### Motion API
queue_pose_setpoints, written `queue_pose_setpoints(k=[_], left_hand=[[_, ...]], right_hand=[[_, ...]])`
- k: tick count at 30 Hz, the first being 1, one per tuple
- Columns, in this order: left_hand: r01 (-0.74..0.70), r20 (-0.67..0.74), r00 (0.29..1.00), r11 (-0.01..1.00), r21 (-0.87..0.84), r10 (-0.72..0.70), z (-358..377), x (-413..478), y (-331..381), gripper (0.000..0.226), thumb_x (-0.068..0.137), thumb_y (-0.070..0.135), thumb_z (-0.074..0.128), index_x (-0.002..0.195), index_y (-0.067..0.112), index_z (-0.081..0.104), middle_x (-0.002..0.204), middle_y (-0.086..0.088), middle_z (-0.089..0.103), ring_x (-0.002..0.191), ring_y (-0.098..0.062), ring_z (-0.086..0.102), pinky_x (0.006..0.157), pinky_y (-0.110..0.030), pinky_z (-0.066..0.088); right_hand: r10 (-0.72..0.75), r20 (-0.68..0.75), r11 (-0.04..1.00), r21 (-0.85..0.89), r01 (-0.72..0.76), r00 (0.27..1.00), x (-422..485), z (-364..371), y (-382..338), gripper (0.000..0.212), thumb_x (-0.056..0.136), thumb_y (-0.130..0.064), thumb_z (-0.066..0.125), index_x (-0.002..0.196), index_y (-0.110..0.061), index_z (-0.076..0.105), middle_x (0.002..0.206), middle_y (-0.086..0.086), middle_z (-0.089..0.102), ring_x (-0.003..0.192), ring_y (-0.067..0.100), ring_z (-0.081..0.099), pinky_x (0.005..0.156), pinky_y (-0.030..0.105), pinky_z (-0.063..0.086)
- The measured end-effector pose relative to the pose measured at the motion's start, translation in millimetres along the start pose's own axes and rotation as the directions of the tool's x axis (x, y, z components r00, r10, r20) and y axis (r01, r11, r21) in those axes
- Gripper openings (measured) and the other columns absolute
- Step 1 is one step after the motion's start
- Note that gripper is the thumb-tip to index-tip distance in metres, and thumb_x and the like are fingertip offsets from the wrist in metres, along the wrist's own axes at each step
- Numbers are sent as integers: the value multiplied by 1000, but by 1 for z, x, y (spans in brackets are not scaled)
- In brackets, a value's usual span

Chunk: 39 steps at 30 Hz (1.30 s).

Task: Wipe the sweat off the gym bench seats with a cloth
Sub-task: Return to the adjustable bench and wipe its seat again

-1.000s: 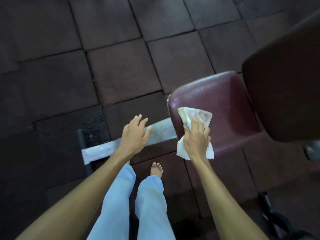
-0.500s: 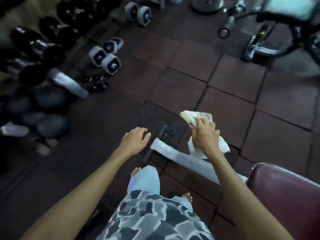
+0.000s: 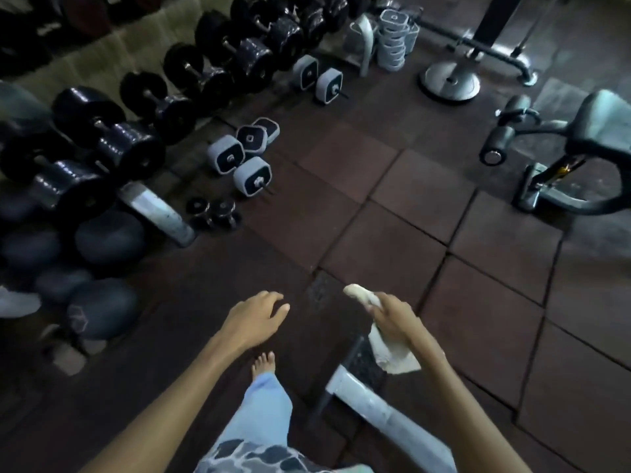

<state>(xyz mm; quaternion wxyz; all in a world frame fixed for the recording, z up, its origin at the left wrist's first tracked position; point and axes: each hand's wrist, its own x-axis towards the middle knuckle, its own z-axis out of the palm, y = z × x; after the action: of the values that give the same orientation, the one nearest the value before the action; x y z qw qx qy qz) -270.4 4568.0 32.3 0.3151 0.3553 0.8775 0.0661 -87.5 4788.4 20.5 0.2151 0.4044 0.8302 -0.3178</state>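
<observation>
Right hand (image 3: 397,320) grips the bunched cloth (image 3: 387,353) in mid-air; left hand (image 3: 254,319) hangs loosely open, empty. Between benches, it seems. Next: reach the grey bench (image 3: 601,131) ahead.

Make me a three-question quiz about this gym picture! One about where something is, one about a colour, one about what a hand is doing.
1. Where are the black dumbbells?
A. along the left
B. along the right
C. on the person's foot

2. What colour is the cloth?
A. red
B. white
C. green

3. What is the left hand doing?
A. squeezing the cloth
B. lifting a dumbbell
C. open, holding nothing

Answers: 1 A, they line the floor's left side. 2 B, it looks pale white in the right hand. 3 C, its fingers are spread and empty.
</observation>
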Motion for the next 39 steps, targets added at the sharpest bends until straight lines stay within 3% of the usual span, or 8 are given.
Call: queue_pose_setpoints(k=[6, 11, 16, 21, 26, 32, 37, 39], left_hand=[[-120, 83, 990, 992, 33, 117, -93, 101, -8, 51, 99, 50, 32, 139, 21, 44, 139, 3, 49, 124, -16, 50, 99, -36, 42], [-220, 168, 964, 973, 66, 207, -136, 198, 47, 52, 99, 50, 32, 139, 20, 43, 139, 1, 50, 124, -17, 50, 96, -34, 43], [-340, 246, 920, 933, 115, 305, -178, 310, 147, 51, 97, 53, 35, 135, 20, 48, 133, 0, 54, 121, -18, 52, 95, -34, 44], [-442, 259, 882, 882, 160, 395, -206, 440, 275, 40, 96, 54, 34, 111, 24, 56, 116, 3, 61, 106, -17, 57, 88, -34, 47], [-552, 264, 827, 805, 215, 497, -239, 525, 392, 39, 95, 56, 35, 111, 27, 55, 116, 8, 60, 108, -16, 57, 84, -34, 44], [-646, 335, 758, 718, 260, 560, -261, 638, 509, 41, 96, 53, 35, 118, 24, 55, 118, 5, 60, 111, -17, 56, 86, -34, 43], [-734, 445, 667, 628, 257, 598, -260, 737, 612, 42, 97, 51, 34, 115, 20, 55, 119, 1, 61, 111, -19, 56, 89, -34, 44], [-771, 491, 626, 577, 271, 606, -256, 767, 653, 42, 98, 50, 33, 114, 18, 55, 118, 1, 60, 111, -20, 56, 89, -35, 44]], right_hand=[[65, -87, 995, 81, -58, 994, 61, -65, -55, 38, 96, -44, 47, 130, -28, 52, 124, 8, 59, 112, 36, 55, 92, 52, 47], [159, -230, 974, 196, -115, 960, 104, -141, -57, 38, 94, -45, 46, 129, -33, 52, 123, 2, 60, 112, 32, 55, 91, 51, 46], [283, -303, 925, 337, -175, 910, 153, -229, -21, 35, 94, -44, 48, 127, -35, 54, 121, -3, 62, 114, 29, 55, 91, 48, 45], [381, -354, 859, 477, -186, 854, 221, -324, 52, 29, 92, -44, 46, 119, -39, 56, 109, -10, 65, 109, 23, 57, 93, 51, 45], [529, -339, 752, 611, -246, 778, 272, -410, 107, 32, 95, -51, 42, 122, -38, 55, 120, -10, 61, 119, 25, 51, 97, 54, 41], [593, -379, 694, 688, -212, 711, 341, -502, 159, 32, 94, -38, 46, 124, -47, 53, 123, -13, 64, 119, 25, 52, 100, 52, 41], [741, -334, 616, 685, -390, 583, 406, -559, 199, 21, 96, -34, 47, 111, -26, 59, 120, -1, 60, 112, 28, 52, 84, 43, 36], [785, -288, 554, 722, -414, 548, 424, -579, 211, 21, 97, -34, 46, 113, -26, 58, 122, -1, 60, 112, 28, 51, 90, 47, 37]])
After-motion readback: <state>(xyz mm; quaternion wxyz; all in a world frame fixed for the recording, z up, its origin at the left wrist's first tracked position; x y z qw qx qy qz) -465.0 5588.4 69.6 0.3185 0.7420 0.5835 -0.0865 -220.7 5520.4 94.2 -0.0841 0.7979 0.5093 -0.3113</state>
